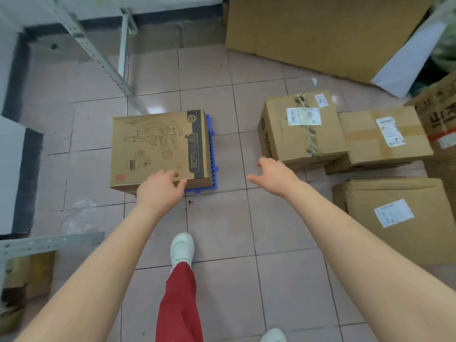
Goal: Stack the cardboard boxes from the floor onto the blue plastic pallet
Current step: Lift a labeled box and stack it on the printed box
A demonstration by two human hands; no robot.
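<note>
A printed cardboard box (158, 146) lies flat on the blue plastic pallet (211, 149), which shows only along the box's right and front edges. My left hand (160, 191) rests over the box's near edge, fingers spread on its top, not gripping. My right hand (274, 175) hovers open above the floor between the pallet and a taped box (299, 127) with white labels. Beside that box sits a flatter labelled box (385, 135), and another labelled box (399, 218) lies nearer me on the right.
Grey metal shelf legs (98, 53) stand at the back left. A large flattened cardboard sheet (320, 33) leans at the back right, and a box with red print (441, 114) sits at the far right. My red trouser leg and white shoe (181, 248) are on the tiled floor.
</note>
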